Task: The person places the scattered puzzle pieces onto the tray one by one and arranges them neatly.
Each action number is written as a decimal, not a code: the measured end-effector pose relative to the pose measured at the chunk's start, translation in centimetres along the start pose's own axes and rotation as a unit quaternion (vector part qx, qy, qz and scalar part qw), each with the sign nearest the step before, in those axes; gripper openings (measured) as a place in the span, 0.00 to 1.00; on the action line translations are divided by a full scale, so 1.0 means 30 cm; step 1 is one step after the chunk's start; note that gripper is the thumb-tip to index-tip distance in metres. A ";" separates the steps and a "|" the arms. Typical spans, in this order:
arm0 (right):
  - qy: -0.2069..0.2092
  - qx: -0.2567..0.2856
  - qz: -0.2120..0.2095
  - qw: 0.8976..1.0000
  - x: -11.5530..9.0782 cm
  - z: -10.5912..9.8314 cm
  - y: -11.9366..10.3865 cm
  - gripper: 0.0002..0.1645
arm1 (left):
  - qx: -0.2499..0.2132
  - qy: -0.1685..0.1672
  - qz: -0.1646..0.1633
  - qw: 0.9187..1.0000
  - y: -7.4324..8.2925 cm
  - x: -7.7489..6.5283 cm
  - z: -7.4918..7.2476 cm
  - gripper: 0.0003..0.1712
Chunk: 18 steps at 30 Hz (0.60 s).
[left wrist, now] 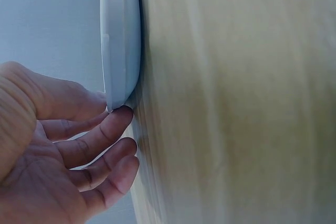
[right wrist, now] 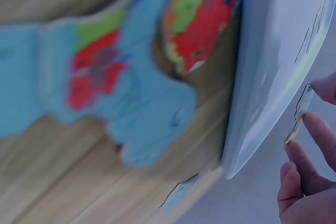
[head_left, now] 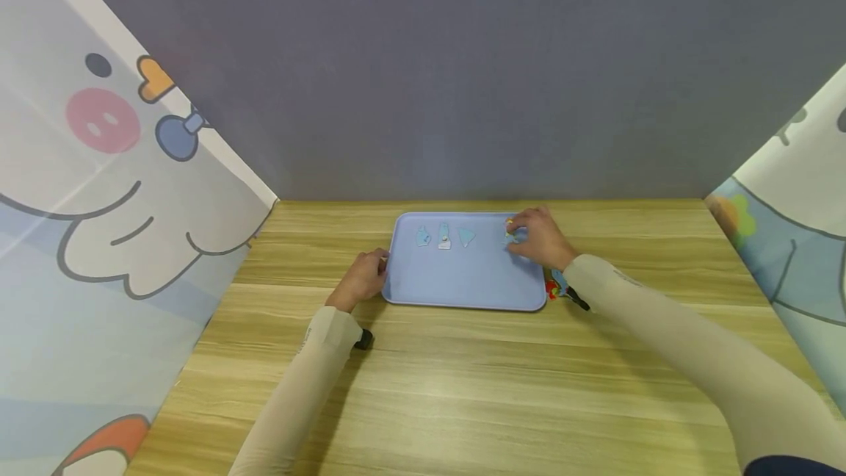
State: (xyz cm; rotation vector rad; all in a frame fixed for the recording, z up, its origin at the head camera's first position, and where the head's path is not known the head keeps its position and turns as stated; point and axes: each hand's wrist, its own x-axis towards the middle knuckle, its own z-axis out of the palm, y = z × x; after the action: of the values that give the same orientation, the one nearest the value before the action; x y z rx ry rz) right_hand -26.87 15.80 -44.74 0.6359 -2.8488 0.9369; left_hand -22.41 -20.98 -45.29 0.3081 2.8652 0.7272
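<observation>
A pale blue rectangular tray (head_left: 463, 278) lies on the wooden table. My left hand (head_left: 366, 275) is at its left side; in the left wrist view the thumb and fingers pinch the tray's rim (left wrist: 119, 77) at a corner. Over the tray's upper right part, my right hand (head_left: 543, 239) holds a small flat puzzle piece (right wrist: 300, 111) between thumb and fingertips. Three light blue pieces, a left one (head_left: 423, 236), a middle one (head_left: 444, 236) and a triangular one (head_left: 466, 236), lie in a row on the tray's far left half.
Just right of the tray, partly under the right wrist, are more flat pieces in blue (right wrist: 152, 108) and red (right wrist: 205, 24). A grey wall (head_left: 463, 94) rises behind the table (head_left: 429, 388). Cartoon-printed panels (head_left: 99, 241) stand at both sides.
</observation>
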 end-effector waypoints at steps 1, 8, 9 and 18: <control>-0.003 -0.001 0.001 1.000 0.006 0.005 -0.004 0.19 | 0.000 0.000 -0.001 1.000 -0.001 0.000 0.001 0.23; -0.014 0.001 -0.004 1.000 0.052 0.037 -0.021 0.15 | 0.004 0.003 -0.001 1.000 0.006 -0.001 -0.002 0.22; -0.015 0.000 -0.008 1.000 0.058 0.041 -0.021 0.14 | 0.004 0.003 -0.001 1.000 0.007 -0.002 -0.002 0.22; -0.026 -0.005 -0.015 1.000 0.090 0.066 -0.033 0.13 | 0.001 0.002 -0.007 1.000 0.012 -0.003 -0.003 0.22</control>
State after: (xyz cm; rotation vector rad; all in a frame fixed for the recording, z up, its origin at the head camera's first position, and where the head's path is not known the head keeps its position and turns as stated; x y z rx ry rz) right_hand -28.81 12.95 -45.25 0.7091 -2.8786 0.9144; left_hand -22.29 -20.74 -45.04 0.2863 2.8687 0.7218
